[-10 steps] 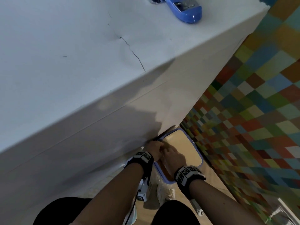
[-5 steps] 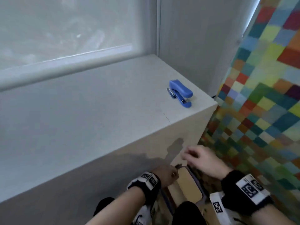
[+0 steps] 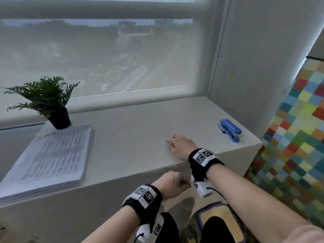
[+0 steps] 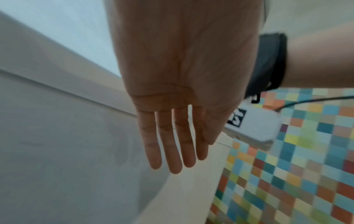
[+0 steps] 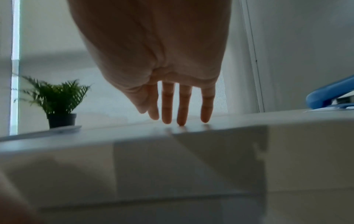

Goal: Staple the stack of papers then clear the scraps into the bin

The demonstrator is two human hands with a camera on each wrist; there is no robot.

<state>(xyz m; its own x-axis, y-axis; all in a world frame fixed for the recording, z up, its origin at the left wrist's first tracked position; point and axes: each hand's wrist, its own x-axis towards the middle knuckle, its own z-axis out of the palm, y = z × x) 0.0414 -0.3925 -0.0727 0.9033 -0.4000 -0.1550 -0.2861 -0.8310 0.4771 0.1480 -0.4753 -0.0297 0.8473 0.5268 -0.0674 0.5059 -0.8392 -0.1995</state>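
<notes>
**Stack of papers on the left of the sill, both hands free**

The stack of papers [image 3: 47,158] lies on the far left of the white sill [image 3: 133,137], well apart from your hands, its near-left corner cut off by the frame edge. Its print is too blurred to read, and you cannot tell from here whether a staple is in it.

Your right hand [image 3: 181,144] rests near the sill's front edge; in the right wrist view its fingers [image 5: 184,106] point down, straight and slightly spread, the tips touching or nearly touching the surface, holding nothing. Your left hand [image 3: 171,185] hangs below the sill's front edge. From the head view it looks loosely curled, but the left wrist view shows the fingers [image 4: 168,142] straight and close together, palm bare.

The blue stapler [image 3: 229,130] sits near the sill's right end, beyond your right hand and apart from it. A small potted plant [image 3: 52,104] stands at the back edge of the papers.

The bin [image 3: 219,223] is on the floor below, mostly hidden by your right forearm and knees, so what lies inside is hard to make out.
</notes>
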